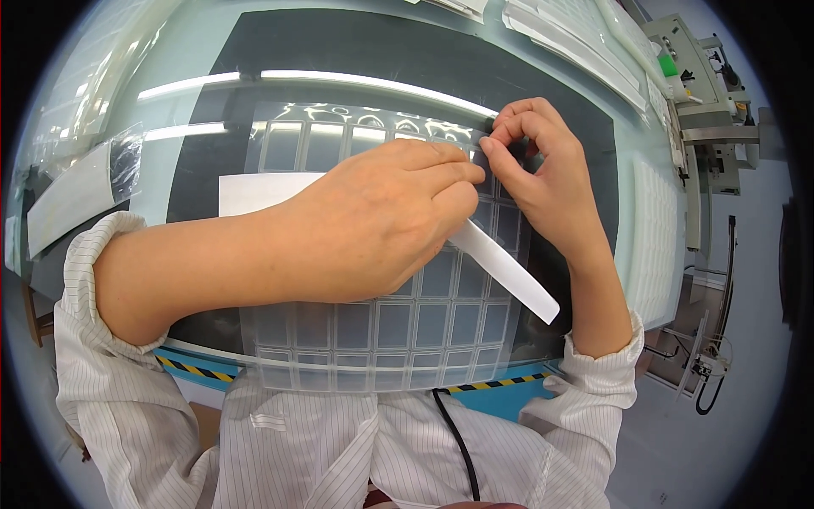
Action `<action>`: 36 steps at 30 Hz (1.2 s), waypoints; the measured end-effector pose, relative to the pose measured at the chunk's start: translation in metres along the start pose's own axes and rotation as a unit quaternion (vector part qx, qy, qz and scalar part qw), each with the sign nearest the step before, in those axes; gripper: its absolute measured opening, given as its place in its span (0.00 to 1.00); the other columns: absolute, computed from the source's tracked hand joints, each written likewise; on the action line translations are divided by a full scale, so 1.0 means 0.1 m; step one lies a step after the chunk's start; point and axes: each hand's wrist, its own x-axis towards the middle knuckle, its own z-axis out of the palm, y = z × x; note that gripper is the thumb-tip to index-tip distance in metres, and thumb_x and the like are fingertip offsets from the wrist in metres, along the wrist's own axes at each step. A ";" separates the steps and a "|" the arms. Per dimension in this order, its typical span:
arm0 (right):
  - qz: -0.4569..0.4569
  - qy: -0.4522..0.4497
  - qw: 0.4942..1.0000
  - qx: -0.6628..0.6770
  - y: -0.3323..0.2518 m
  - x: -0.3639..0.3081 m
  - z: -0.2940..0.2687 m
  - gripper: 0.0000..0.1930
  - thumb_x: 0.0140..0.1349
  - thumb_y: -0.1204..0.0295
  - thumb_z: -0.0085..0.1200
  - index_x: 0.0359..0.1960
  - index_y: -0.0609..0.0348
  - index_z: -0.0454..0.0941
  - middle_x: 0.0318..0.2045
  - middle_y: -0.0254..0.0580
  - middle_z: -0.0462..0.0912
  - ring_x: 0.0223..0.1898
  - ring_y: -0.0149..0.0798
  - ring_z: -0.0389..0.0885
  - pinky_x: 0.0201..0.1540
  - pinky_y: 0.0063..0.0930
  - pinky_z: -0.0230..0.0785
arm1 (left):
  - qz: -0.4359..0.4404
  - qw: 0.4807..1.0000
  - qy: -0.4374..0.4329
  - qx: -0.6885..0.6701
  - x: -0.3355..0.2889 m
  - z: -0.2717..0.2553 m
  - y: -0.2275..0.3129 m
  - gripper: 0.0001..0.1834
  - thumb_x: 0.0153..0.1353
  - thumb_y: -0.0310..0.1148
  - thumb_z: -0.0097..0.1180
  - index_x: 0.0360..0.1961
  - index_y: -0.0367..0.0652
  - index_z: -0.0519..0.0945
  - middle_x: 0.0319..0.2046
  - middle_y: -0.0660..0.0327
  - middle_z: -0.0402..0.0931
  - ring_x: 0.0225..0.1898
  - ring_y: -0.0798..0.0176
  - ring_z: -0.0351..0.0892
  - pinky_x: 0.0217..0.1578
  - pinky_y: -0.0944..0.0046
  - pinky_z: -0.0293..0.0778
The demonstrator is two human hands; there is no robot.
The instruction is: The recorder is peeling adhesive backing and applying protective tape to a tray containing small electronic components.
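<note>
A clear plastic tray (pixel 350 325) with rows of rectangular pockets lies on a black mat. Over its middle, my left hand (pixel 381 212) is closed, its fingers folded round a white paper strip (pixel 509 273) that sticks out toward the lower right. White paper (pixel 261 191) also shows on the other side of this hand; whether it is one piece with the strip is hidden. At the tray's far right corner my right hand (pixel 543 161) pinches thumb and forefinger together, close to the left fingertips. Anything between them is too small to make out.
The black mat (pixel 568 127) covers much of a pale green table. White sheets in clear film (pixel 72 199) lie at the left, stacked white trays (pixel 577 47) at the far right. Yellow-black tape (pixel 500 383) marks the near edge. Machinery (pixel 712 110) stands beyond, right.
</note>
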 end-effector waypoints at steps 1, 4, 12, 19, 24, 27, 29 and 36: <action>0.000 -0.001 1.000 0.000 0.00 0.00 0.00 0.05 0.60 0.75 0.63 0.31 0.62 0.79 0.39 0.34 0.79 0.37 0.26 0.72 0.40 0.21 0.63 | -0.001 1.000 0.001 0.000 0.00 0.00 0.00 0.09 0.55 0.24 0.58 0.35 0.31 0.75 0.49 0.40 0.79 0.56 0.43 0.77 0.58 0.52 0.72; 0.026 -0.016 0.999 0.020 0.03 -0.01 -0.02 0.05 0.62 0.75 0.62 0.32 0.63 0.79 0.41 0.34 0.78 0.39 0.26 0.73 0.41 0.20 0.63 | -0.025 0.999 -0.028 -0.022 -0.01 -0.02 0.00 0.08 0.59 0.22 0.59 0.37 0.33 0.73 0.56 0.45 0.76 0.61 0.43 0.74 0.59 0.49 0.71; 0.009 -0.074 0.991 0.113 0.12 0.00 -0.09 0.05 0.69 0.73 0.57 0.38 0.63 0.79 0.46 0.35 0.75 0.45 0.26 0.71 0.47 0.19 0.63 | -0.008 0.999 -0.030 -0.014 0.00 -0.05 -0.02 0.12 0.56 0.24 0.57 0.39 0.28 0.76 0.50 0.41 0.79 0.57 0.44 0.77 0.58 0.53 0.72; -0.007 -0.060 0.994 0.096 0.14 0.00 -0.06 0.06 0.68 0.72 0.58 0.36 0.62 0.79 0.45 0.33 0.76 0.43 0.25 0.70 0.45 0.19 0.62 | -0.020 0.999 -0.040 -0.005 -0.02 -0.04 0.01 0.08 0.60 0.22 0.57 0.40 0.31 0.74 0.56 0.45 0.76 0.61 0.44 0.74 0.59 0.51 0.72; 0.008 -0.061 0.997 0.042 0.07 0.03 -0.13 0.05 0.62 0.73 0.62 0.31 0.61 0.81 0.42 0.30 0.78 0.37 0.22 0.69 0.39 0.18 0.59 | -0.032 0.997 -0.069 -0.017 0.00 -0.07 0.01 0.08 0.60 0.22 0.57 0.40 0.31 0.74 0.56 0.46 0.77 0.60 0.45 0.75 0.58 0.51 0.73; 0.030 -0.063 0.996 0.049 0.06 0.05 -0.12 0.04 0.60 0.74 0.63 0.31 0.60 0.81 0.42 0.31 0.78 0.36 0.22 0.68 0.38 0.18 0.58 | -0.005 1.000 -0.007 0.006 -0.01 0.01 0.01 0.08 0.54 0.24 0.57 0.35 0.32 0.75 0.40 0.47 0.79 0.50 0.48 0.78 0.54 0.54 0.74; 0.012 -0.053 0.998 0.027 0.04 0.06 -0.08 0.04 0.60 0.74 0.63 0.30 0.60 0.81 0.42 0.30 0.78 0.35 0.22 0.68 0.37 0.18 0.58 | -0.003 1.000 -0.001 0.010 -0.02 0.01 0.00 0.08 0.54 0.24 0.57 0.35 0.32 0.75 0.40 0.47 0.79 0.50 0.48 0.78 0.53 0.54 0.74; 0.023 -0.072 0.991 0.114 0.16 0.00 -0.11 0.05 0.65 0.74 0.60 0.34 0.63 0.80 0.47 0.34 0.76 0.41 0.24 0.71 0.46 0.19 0.64 | -0.001 1.000 0.012 0.008 -0.03 0.04 0.00 0.07 0.55 0.25 0.56 0.34 0.33 0.75 0.38 0.49 0.79 0.48 0.49 0.78 0.52 0.54 0.74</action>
